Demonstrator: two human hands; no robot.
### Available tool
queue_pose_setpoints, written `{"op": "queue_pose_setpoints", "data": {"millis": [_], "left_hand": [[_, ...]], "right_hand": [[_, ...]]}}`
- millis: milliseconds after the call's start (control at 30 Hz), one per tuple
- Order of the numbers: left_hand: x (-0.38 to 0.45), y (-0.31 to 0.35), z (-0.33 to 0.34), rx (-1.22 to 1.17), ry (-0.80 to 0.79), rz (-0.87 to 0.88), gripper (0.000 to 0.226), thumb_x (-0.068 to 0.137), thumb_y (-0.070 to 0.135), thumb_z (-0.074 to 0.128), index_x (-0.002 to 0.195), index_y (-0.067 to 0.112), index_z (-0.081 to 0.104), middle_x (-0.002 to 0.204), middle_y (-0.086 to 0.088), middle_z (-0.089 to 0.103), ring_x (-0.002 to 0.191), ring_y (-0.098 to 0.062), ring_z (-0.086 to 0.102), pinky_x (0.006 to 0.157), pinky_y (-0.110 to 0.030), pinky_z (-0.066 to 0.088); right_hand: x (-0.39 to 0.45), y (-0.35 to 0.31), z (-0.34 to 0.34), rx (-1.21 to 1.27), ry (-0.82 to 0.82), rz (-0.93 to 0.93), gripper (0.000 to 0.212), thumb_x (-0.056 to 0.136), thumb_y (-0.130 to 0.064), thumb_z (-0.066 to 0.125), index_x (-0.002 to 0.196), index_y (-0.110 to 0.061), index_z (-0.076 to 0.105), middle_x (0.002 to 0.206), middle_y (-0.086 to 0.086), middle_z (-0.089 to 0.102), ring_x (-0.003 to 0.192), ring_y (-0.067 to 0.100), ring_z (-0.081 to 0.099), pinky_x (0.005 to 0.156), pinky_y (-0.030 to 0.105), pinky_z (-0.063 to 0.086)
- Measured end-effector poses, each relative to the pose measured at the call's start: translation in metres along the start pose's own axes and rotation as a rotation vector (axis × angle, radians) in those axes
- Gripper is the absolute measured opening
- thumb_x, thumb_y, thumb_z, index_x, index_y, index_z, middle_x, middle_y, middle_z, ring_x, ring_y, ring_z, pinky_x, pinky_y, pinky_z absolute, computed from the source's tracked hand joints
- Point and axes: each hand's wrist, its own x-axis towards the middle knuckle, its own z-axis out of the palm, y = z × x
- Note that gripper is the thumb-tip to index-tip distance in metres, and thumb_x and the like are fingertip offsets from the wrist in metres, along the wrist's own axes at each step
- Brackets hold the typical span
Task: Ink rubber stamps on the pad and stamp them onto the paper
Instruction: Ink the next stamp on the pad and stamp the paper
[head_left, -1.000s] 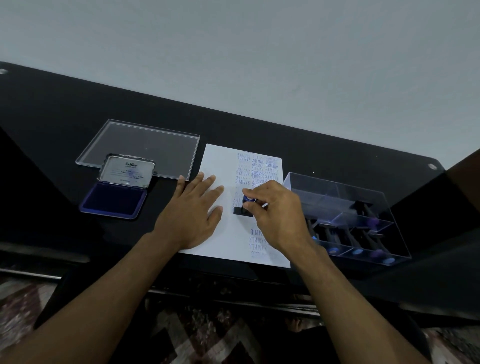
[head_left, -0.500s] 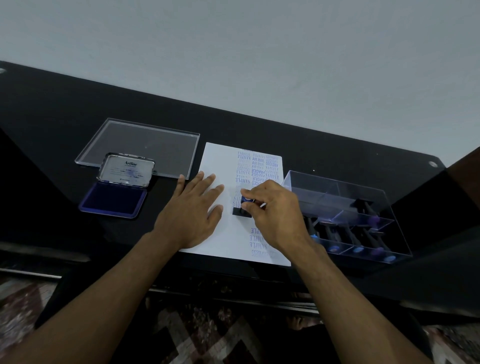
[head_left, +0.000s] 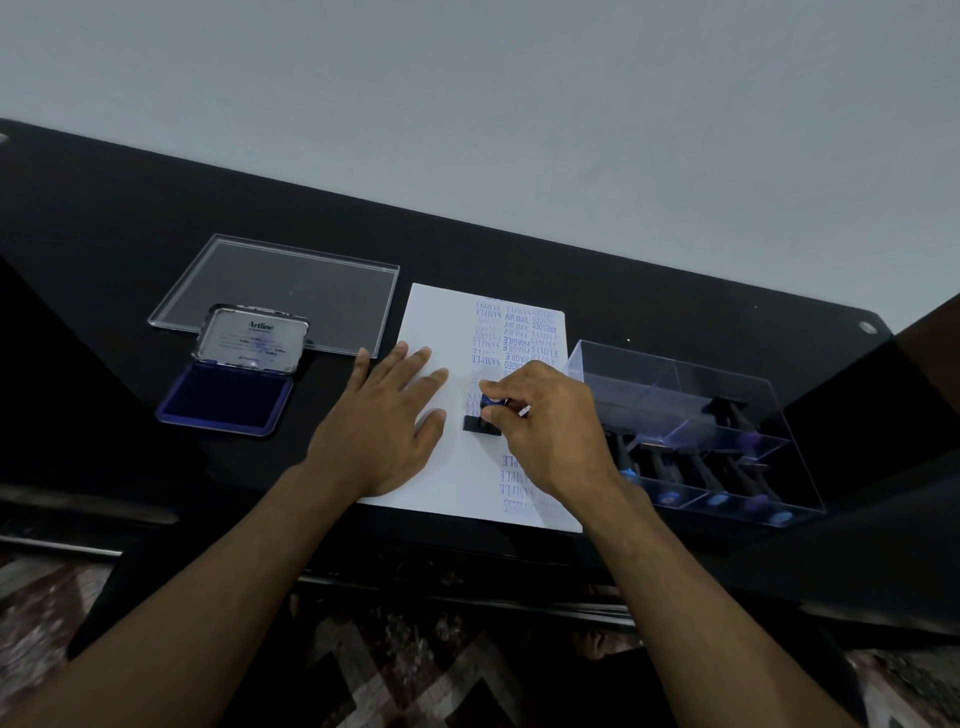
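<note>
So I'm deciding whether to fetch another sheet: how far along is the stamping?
Done: the paper carries many blue impressions down its right part, such as SAMPLE, AIR MAIL and FRAGILE. In hand: the right hand presses a stamp onto the sheet while the left hand lies flat on it. Left: the sheet's left part is blank, more stamps sit in the clear box, and the ink pad lies open.

My tabletop is glossy black. The paper is matt white. The lid and stamp box are clear, shiny plastic. The ink pad looks velvety.
</note>
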Motion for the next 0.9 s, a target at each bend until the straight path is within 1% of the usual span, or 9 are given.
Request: {"op": "queue_pose_setpoints", "data": {"millis": [200,333,567,667,800,900], "left_hand": [[0.0005,0.0007,-0.0013,-0.004,-0.008,-0.005,0.072,0.095,0.058,0.012,0.156,0.027,0.034,0.167,-0.002,0.020,0.156,-0.020,0.006,0.125,-0.053,0.000],[-0.0001,0.0008,-0.0008,0.005,-0.008,-0.010,0.071,0.095,0.058,0.012,0.156,0.028,0.032,0.167,-0.001,0.019,0.156,-0.019,0.004,0.125,-0.051,-0.001],[0.0009,0.0004,-0.0006,0.015,-0.020,-0.012,0.071,0.095,0.059,0.011,0.157,0.029,0.030,0.168,0.000,0.016,0.156,-0.018,0.002,0.125,-0.049,-0.005],[0.0006,0.0002,-0.0001,0.008,-0.008,-0.009,0.070,0.096,0.058,0.013,0.156,0.028,0.032,0.167,-0.001,0.019,0.156,-0.019,0.004,0.125,-0.050,-0.003],[-0.0003,0.0009,-0.0008,0.007,-0.006,-0.008,0.071,0.096,0.057,0.013,0.156,0.027,0.033,0.167,-0.001,0.020,0.156,-0.019,0.005,0.126,-0.051,-0.001],[-0.0010,0.0013,-0.0010,0.006,0.001,-0.005,0.070,0.096,0.057,0.013,0.155,0.026,0.034,0.167,-0.002,0.021,0.156,-0.020,0.006,0.126,-0.051,0.000]], "right_hand": [[-0.0002,-0.0012,-0.0014,-0.004,-0.007,0.024,0.025,0.086,-0.016,0.075,0.111,-0.015,0.075,0.102,0.001,0.070,0.087,0.013,0.064,0.086,0.022,0.052],[0.0008,-0.0028,-0.0023,-0.003,-0.006,0.036,0.023,0.086,-0.016,0.075,0.109,-0.016,0.076,0.100,-0.001,0.070,0.086,0.011,0.064,0.084,0.019,0.050],[0.0005,-0.0043,-0.0017,-0.013,0.002,0.030,0.022,0.086,-0.015,0.075,0.108,-0.015,0.076,0.098,0.000,0.070,0.083,0.012,0.064,0.081,0.018,0.049],[0.0007,-0.0040,-0.0001,-0.026,0.019,0.015,0.022,0.086,-0.015,0.074,0.108,-0.015,0.076,0.097,0.001,0.070,0.082,0.011,0.064,0.081,0.016,0.047],[0.0010,-0.0032,-0.0016,-0.022,0.001,0.007,0.020,0.084,-0.015,0.075,0.104,-0.016,0.078,0.096,-0.001,0.071,0.081,0.011,0.065,0.083,0.022,0.052],[0.0029,-0.0035,-0.0031,-0.020,-0.010,0.014,0.021,0.084,-0.016,0.076,0.105,-0.016,0.077,0.099,-0.001,0.071,0.081,0.008,0.064,0.084,0.019,0.051]]}}
